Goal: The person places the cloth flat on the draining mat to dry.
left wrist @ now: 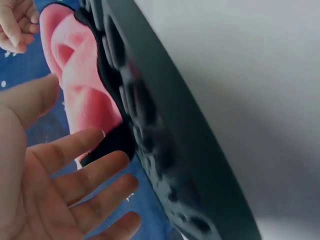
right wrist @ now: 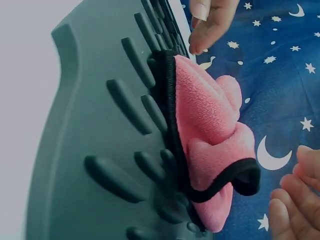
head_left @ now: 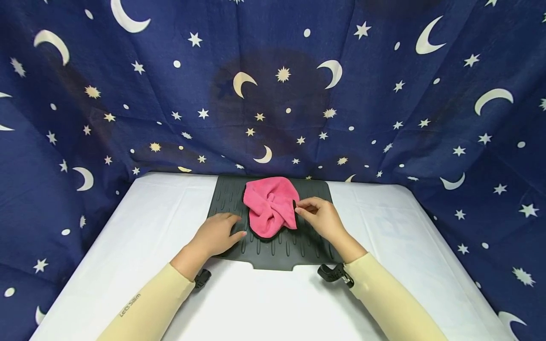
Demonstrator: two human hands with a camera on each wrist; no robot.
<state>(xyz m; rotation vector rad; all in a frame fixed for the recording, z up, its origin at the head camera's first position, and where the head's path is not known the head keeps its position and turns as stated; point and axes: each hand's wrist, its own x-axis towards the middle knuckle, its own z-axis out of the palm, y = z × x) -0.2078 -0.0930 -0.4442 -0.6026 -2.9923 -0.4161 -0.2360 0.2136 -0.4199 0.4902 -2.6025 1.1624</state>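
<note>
A pink cleaning cloth [head_left: 273,208] with black edging lies bunched up in twisted folds on a dark ridged mat [head_left: 230,194]. My left hand [head_left: 218,233] is to the left of the cloth, over the mat's left side. In the left wrist view its fingers [left wrist: 90,175] are spread and hold nothing. On the other side, my right hand [head_left: 322,219] has its fingertips right at the cloth's black-trimmed right edge. The right wrist view shows the right fingers [right wrist: 295,200] loosely bent, with a gap between them and the cloth's raised black-edged corner [right wrist: 247,177].
The mat lies on a table with a white cover [head_left: 166,213]. Behind and around the table hangs a dark blue curtain [head_left: 273,132] with moons and stars. Black wrist devices [head_left: 334,273] sit under both wrists.
</note>
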